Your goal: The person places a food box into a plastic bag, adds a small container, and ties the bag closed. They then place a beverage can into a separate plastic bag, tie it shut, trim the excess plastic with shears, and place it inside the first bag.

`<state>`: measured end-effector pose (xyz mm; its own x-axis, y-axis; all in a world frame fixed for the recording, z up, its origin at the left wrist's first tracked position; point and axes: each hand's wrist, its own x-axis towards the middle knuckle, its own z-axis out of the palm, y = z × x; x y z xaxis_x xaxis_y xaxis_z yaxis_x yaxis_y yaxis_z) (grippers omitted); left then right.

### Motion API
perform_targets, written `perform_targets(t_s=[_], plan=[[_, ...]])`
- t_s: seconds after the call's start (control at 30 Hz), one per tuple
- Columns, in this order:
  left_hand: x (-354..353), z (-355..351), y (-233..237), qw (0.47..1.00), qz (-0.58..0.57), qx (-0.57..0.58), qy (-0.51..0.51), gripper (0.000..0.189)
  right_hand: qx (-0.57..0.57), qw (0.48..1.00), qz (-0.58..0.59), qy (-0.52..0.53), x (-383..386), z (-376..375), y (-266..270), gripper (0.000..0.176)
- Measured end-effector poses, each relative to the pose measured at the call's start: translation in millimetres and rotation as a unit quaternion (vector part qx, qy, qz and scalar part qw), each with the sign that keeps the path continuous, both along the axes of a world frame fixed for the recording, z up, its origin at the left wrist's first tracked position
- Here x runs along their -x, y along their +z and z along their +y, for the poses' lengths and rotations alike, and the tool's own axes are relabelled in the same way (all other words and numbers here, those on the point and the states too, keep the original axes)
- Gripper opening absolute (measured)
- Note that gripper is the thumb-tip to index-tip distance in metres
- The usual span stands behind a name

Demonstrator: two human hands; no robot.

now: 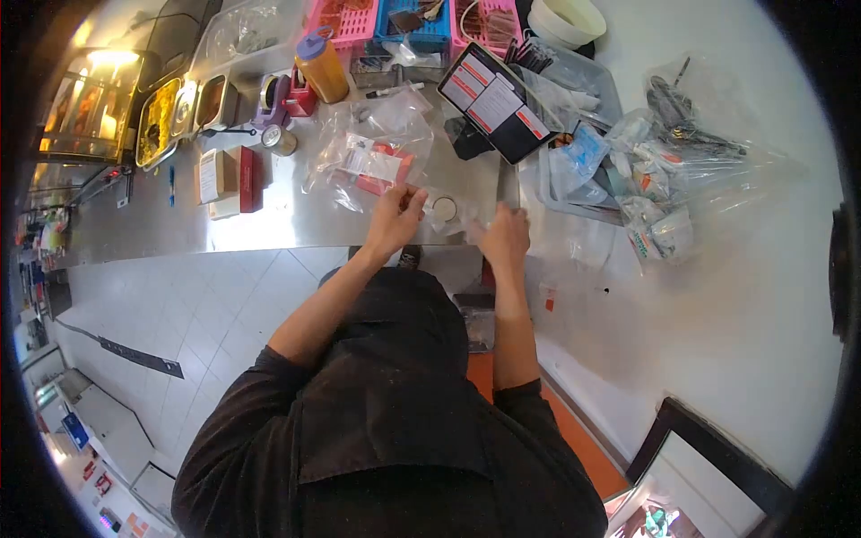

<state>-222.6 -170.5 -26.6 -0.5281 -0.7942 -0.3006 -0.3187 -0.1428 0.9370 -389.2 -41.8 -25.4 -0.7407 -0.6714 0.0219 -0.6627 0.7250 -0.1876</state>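
Note:
My left hand [397, 218] is closed at the steel counter's front edge, its fingers pinching clear plastic. Just beyond it lies a clear plastic bag [372, 148] with a red and white packet [384, 166] inside. My right hand [505, 235] is closed too, with thin clear plastic at its fingertips. Between the hands, a small round pale item [444, 209] shows in or under clear film; which of the two I cannot tell. The film seems to stretch between both hands.
Left on the steel counter [305, 215] stand boxes [235, 179], a can [279, 140], a yellow bottle [321, 67] and food trays [160, 124]. A black tablet-like panel [496, 103] leans behind. At right sits a plastic bin [587, 81] with bagged items [655, 170].

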Motion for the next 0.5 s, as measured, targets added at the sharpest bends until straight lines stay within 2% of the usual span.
perform_targets(t_s=[0.03,0.1,0.17,0.27,0.3,0.37,0.4,0.5], plan=[[-4,0,7,1.000,0.000,-0.020,-0.005,0.023,0.049,0.994,-0.100,0.011,5,4,5,0.027],[-7,-3,11,0.997,0.038,-0.068,-0.003,0.021,0.147,0.943,-0.295,0.037,14,6,19,0.027],[-12,-1,9,0.985,0.110,-0.133,0.005,0.021,0.139,0.957,-0.247,0.067,6,-1,41,0.024],[-8,-1,14,0.980,0.115,-0.162,-0.015,0.026,0.170,0.957,-0.196,0.131,0,-7,46,0.022],[-7,1,16,0.989,0.102,-0.107,-0.009,0.027,0.186,0.952,-0.184,0.156,-3,-7,43,0.022],[-5,6,20,0.997,0.074,0.000,0.002,0.029,0.244,0.904,-0.324,0.137,0,1,22,0.016],[-4,6,21,0.997,0.073,0.012,-0.001,0.030,0.271,0.872,-0.389,0.125,4,6,13,0.014],[-4,7,26,0.997,0.069,0.030,-0.031,0.032,0.275,0.705,-0.650,0.071,11,21,5,0.015]])
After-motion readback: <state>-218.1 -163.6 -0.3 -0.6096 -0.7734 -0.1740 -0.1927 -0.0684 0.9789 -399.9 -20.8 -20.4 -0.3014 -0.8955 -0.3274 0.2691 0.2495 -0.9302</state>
